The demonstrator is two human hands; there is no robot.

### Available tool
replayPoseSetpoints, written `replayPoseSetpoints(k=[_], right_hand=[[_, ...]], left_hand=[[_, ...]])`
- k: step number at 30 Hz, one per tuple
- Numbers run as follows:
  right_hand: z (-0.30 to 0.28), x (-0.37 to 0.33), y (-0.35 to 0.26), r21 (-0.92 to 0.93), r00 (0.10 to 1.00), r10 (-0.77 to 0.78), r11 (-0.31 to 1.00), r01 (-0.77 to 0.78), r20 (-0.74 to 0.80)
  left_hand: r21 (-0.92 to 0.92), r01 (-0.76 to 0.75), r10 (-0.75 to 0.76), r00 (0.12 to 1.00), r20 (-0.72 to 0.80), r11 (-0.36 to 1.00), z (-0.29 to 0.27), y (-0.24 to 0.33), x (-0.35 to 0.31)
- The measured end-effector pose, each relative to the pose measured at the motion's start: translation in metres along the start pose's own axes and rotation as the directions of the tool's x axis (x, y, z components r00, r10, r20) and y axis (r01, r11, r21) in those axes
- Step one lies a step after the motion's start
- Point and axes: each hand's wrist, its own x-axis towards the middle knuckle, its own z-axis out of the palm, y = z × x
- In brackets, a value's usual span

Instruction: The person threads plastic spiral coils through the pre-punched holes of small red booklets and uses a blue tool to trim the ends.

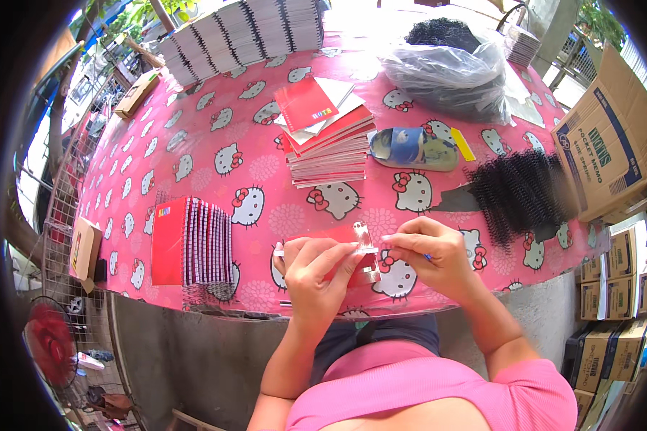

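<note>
Near the table's front edge, my left hand [315, 269] presses down on a red-covered memo pad [343, 233], its fingers closed over a thin white strip [366, 251] lying across the pad. At the pad's right end sits a shiny metal piece [364, 231]. Just right of the strip's end is my right hand [433, 255], fingers pinched together. A small blue bit shows between its fingers; what it is I cannot make out. Farther back stands an uneven stack of red and white memo pads [328, 154]. Left of my hands lies a pile of spiral-bound red memo pads [207, 244].
Black spiral coils [521, 190] lie at right, beside an open cardboard box [611, 136]. A blue patterned pouch-like thing [413, 149] and a yellow strip [463, 144] lie behind my right hand. Farther back are a plastic bag [446, 79] of black coils and stacked spiral notebooks [244, 36].
</note>
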Motion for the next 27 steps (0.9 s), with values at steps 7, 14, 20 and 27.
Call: replayPoseSetpoints(k=[7,14,20,27], right_hand=[[-0.001,0.012,-0.004,0.089,0.997,0.038,0.995,-0.044,0.072],[-0.006,0.017,-0.006,0.150,0.957,0.127,0.974,-0.170,0.260],[0.005,0.011,-0.008,-0.230,0.984,-0.118,0.962,0.147,0.133],[0.013,0.011,-0.006,-0.340,0.967,-0.162,0.914,0.222,0.198]], left_hand=[[-0.018,-0.013,0.013,0.999,0.036,1.000,-0.005,0.001,0.001],[-0.005,-0.007,0.007,1.000,-0.029,1.000,0.000,0.000,-0.005],[-0.001,-0.009,0.009,1.000,-0.025,1.000,0.002,-0.001,-0.005],[0.005,0.008,-0.008,1.000,0.004,1.000,0.001,-0.004,-0.006]])
